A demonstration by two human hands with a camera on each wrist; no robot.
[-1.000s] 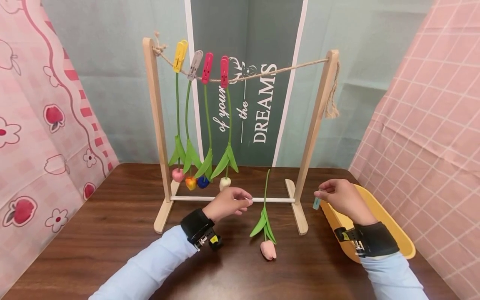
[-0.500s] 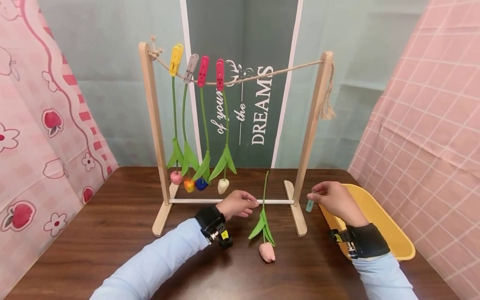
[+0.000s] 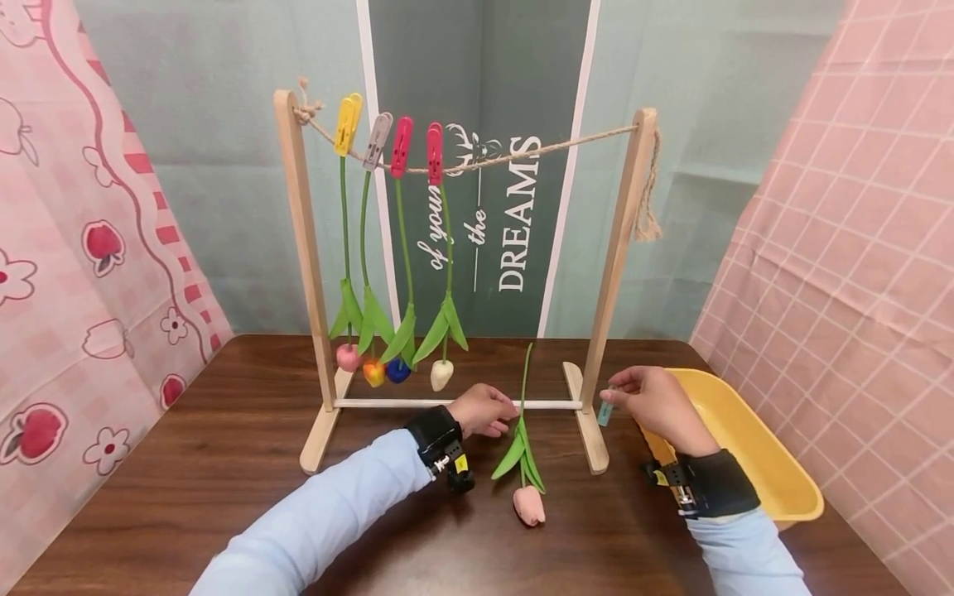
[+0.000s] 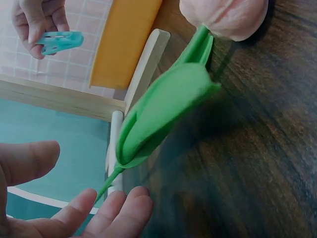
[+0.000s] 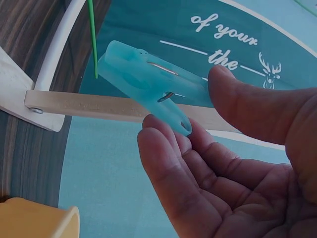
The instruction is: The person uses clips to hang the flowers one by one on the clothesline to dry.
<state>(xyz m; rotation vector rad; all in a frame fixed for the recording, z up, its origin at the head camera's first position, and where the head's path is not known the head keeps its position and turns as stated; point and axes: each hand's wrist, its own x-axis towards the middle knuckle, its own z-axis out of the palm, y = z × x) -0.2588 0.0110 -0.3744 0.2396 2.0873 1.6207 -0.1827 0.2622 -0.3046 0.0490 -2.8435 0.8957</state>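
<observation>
A pale pink artificial tulip lies on the table, its bloom toward me and its green stem pointing back across the white bar. Beside the stem is my left hand; in the left wrist view its thumb stands apart from the fingers, with the stem close to a fingertip. Between thumb and fingers, my right hand pinches a teal clothespin by its handle end, near the stand's right foot. On the rope, several clothespins hold tulips upside down, among them a white one and a blue one.
A wooden stand holds up the rope, with a white bar low between its feet. The yellow basket stands at the right, partly behind my right hand. Cloth hangs at the back and both sides.
My left hand has moved right, up to the tulip's stem. My right hand, holding the clothespin, has shifted slightly left. The head view has tilted up a little.
</observation>
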